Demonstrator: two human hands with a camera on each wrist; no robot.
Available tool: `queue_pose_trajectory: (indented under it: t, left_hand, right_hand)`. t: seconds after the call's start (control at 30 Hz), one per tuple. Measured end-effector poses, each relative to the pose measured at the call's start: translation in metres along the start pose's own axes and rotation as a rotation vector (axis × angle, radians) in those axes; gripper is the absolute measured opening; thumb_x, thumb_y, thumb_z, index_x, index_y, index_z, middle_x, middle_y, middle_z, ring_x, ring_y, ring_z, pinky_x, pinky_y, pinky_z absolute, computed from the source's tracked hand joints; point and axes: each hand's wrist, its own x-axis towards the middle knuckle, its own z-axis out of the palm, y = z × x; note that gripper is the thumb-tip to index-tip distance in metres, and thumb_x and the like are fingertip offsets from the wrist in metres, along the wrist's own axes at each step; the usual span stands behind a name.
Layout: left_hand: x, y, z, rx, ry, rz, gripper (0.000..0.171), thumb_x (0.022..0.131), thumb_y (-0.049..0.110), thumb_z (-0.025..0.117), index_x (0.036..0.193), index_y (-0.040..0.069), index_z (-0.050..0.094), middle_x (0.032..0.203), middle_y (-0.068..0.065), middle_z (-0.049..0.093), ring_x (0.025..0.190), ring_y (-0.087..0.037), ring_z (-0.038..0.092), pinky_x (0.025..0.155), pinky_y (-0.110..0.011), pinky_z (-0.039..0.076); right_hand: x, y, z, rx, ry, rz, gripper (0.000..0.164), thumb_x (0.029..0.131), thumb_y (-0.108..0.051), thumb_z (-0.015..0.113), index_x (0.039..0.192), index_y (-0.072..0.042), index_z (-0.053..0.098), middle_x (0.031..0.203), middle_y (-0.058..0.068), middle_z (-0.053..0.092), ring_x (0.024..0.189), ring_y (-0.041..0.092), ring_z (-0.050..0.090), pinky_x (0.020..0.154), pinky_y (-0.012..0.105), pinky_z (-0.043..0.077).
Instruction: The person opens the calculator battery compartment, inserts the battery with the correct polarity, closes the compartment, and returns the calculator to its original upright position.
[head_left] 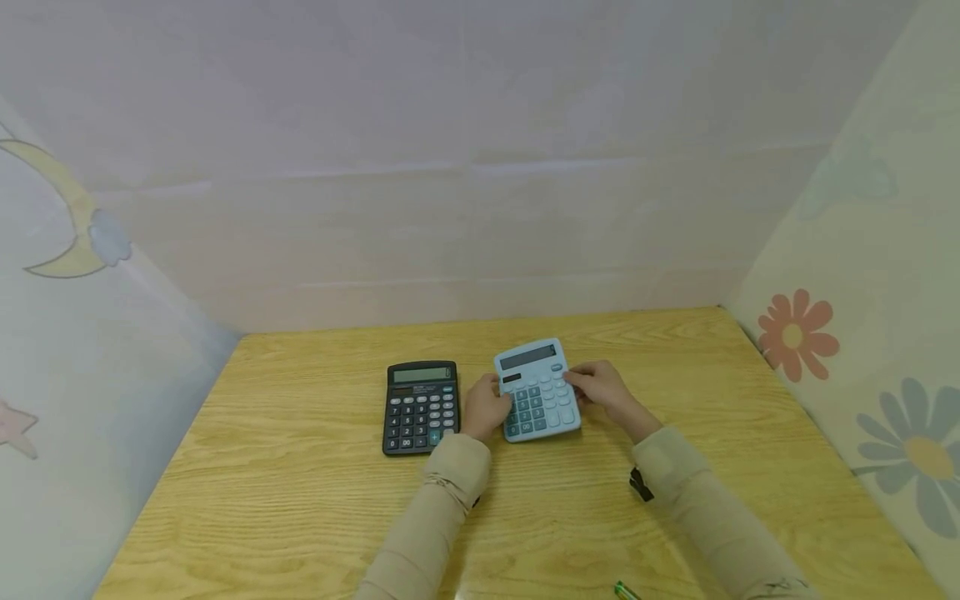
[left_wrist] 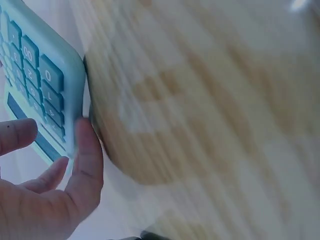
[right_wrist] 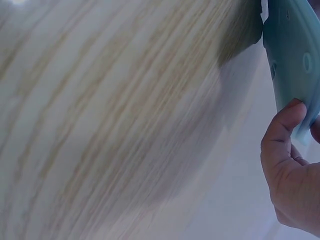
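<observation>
A light blue calculator (head_left: pixel 537 390) is tilted up off the wooden table, its keys and display facing me. My right hand (head_left: pixel 603 389) pinches its right edge; the right wrist view shows fingers of this hand (right_wrist: pixel 292 170) on the calculator's back (right_wrist: pixel 292 60). At the left edge, my left hand (head_left: pixel 486 407) holds it with the thumb over the front. In the left wrist view, one finger of that hand (left_wrist: pixel 55 200) lies along the side of the calculator (left_wrist: pixel 75 75). A black calculator (head_left: pixel 422 408) lies face up just left of my left hand, its lower right corner partly covered.
The wooden table (head_left: pixel 300 500) meets a pale wall (head_left: pixel 465 250) at the back. Patterned side walls stand at left (head_left: pixel 97 417) and right (head_left: pixel 847 275). A small green object (head_left: pixel 625 591) lies at the front edge of the view, mostly cut off.
</observation>
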Motion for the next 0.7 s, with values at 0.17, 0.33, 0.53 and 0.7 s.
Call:
queue_pose_trajectory:
  t: [0.17,0.33,0.53,0.7]
  left_hand:
    - [-0.001,0.005,0.001,0.072,0.034,0.138,0.032,0.085,0.006,0.056,0.116,0.000,0.060,0.109,-0.017,0.057,0.096,-0.027,0.054,0.079,-0.039,0.045]
    - [-0.004,0.011,0.003,0.061,0.020,0.280,0.028,0.086,0.002,0.054,0.112,-0.002,0.062,0.113,-0.018,0.056,0.108,-0.032,0.050,0.091,-0.043,0.040]
    - [-0.005,0.015,0.007,0.067,-0.012,0.349,0.031,0.088,0.003,0.051,0.117,-0.003,0.059,0.116,-0.021,0.053,0.109,-0.034,0.049,0.093,-0.044,0.038]
    - [-0.006,0.016,0.010,0.075,-0.049,0.362,0.032,0.090,0.009,0.051,0.120,-0.001,0.058,0.119,-0.020,0.052,0.111,-0.035,0.047,0.094,-0.044,0.037]
  right_hand:
    - [0.001,0.000,-0.001,0.007,-0.002,-0.012,0.037,0.093,-0.015,0.052,0.117,0.013,0.053,0.083,0.012,0.061,0.065,0.012,0.055,0.065,0.036,0.050]
    - [0.000,-0.002,-0.002,-0.001,-0.004,-0.022,0.039,0.093,-0.016,0.052,0.117,0.014,0.052,0.083,0.012,0.061,0.065,0.012,0.055,0.068,0.039,0.051]
    - [-0.003,-0.007,-0.002,-0.021,-0.002,-0.054,0.037,0.093,-0.015,0.052,0.114,0.015,0.054,0.083,0.014,0.062,0.064,0.013,0.056,0.069,0.042,0.051]
    - [-0.006,-0.011,-0.002,-0.024,-0.001,-0.071,0.035,0.093,-0.015,0.052,0.113,0.014,0.055,0.082,0.014,0.061,0.063,0.014,0.056,0.069,0.043,0.051]
